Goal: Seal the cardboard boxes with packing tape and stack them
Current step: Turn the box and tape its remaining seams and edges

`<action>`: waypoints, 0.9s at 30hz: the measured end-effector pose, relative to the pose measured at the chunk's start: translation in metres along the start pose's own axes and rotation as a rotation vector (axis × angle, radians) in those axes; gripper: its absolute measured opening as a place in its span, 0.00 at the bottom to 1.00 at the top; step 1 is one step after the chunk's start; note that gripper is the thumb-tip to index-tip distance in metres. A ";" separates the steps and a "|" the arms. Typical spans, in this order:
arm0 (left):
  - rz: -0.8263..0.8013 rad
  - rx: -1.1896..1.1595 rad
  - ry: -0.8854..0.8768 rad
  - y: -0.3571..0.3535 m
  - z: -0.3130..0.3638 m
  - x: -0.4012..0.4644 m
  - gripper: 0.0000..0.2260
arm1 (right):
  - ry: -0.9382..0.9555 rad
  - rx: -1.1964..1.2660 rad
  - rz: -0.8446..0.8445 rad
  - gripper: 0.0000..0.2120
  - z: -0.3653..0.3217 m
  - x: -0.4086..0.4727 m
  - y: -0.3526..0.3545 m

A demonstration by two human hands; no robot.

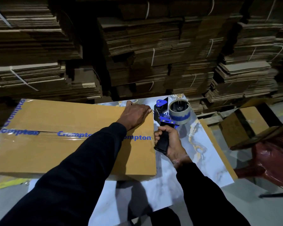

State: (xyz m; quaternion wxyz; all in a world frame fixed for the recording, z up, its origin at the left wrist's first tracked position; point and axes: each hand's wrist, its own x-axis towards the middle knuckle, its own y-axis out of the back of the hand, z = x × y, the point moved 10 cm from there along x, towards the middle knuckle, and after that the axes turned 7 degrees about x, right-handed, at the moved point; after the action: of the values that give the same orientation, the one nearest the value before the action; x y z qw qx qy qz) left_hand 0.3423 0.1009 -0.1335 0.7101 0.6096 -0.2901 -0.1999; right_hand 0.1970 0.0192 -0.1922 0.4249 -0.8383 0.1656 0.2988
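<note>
Two hands | left hand (134,112) flat on box (55,115) | right hand (171,141) grips dispenser (167,118)

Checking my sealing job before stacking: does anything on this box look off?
The printed tape along the cardboard box's centre seam looks wrinkled, with a dark gap showing at the seam's left part. The left hand presses the far corner; the right hand grips the tape dispenser.
</note>
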 end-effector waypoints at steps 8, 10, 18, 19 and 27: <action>0.018 0.037 0.002 0.000 0.000 0.000 0.19 | 0.054 0.022 -0.012 0.16 -0.005 0.005 0.000; 0.028 0.028 -0.005 0.003 0.000 0.000 0.19 | 0.080 0.034 -0.008 0.15 -0.008 0.008 0.000; 0.038 0.024 -0.010 0.006 0.001 -0.001 0.19 | 0.034 0.118 -0.065 0.11 -0.010 0.009 -0.006; 0.037 0.028 -0.005 0.006 0.002 -0.001 0.19 | 0.023 0.119 -0.065 0.10 -0.008 0.008 -0.005; 0.014 0.039 0.001 0.007 0.003 -0.002 0.20 | -0.019 0.172 -0.067 0.12 0.007 -0.010 0.002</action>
State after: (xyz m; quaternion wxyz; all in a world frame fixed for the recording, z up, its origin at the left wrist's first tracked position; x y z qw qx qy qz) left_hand 0.3381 0.1010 -0.1264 0.6997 0.6213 -0.2979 -0.1888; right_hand 0.1852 0.0238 -0.1904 0.5067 -0.8009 0.1583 0.2769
